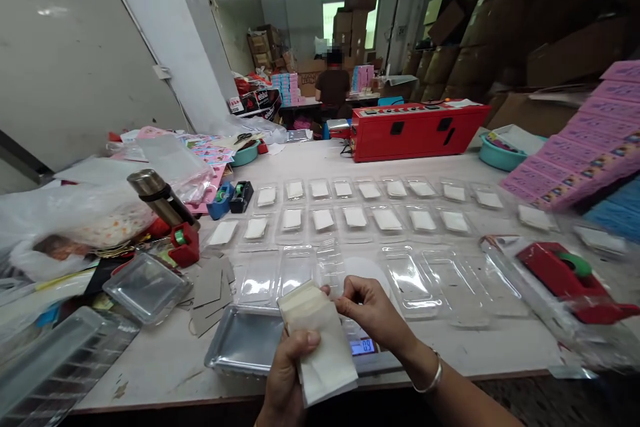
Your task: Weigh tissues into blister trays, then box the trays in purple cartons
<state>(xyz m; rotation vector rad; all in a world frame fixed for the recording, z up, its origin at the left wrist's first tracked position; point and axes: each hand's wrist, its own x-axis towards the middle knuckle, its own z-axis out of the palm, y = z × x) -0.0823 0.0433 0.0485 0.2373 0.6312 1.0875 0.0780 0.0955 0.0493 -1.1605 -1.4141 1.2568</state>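
My left hand (290, 367) is closed around a stack of off-white paper sheets (327, 347), thumb on top, tilted above the table's front edge. Beside the stack's upper right corner, my right hand (370, 307) is closed in a pinch, and what its fingers hold, if anything, is too small to make out. Below the hands is a digital scale with a lit blue display (363, 346) reading about 0.9. A round white disc (363, 268) shows partly behind the right hand. To the left of the stack lies a clear plastic tray (247, 337).
Rows of clear trays holding white paper pieces (355, 217) cross the table. Bare clear trays (413, 280) lie nearer. Tape dispensers (570, 277), grey cards (210, 287) and a steel flask (157, 193) flank them. Behind are a red machine (415, 133) and a person (334, 83).
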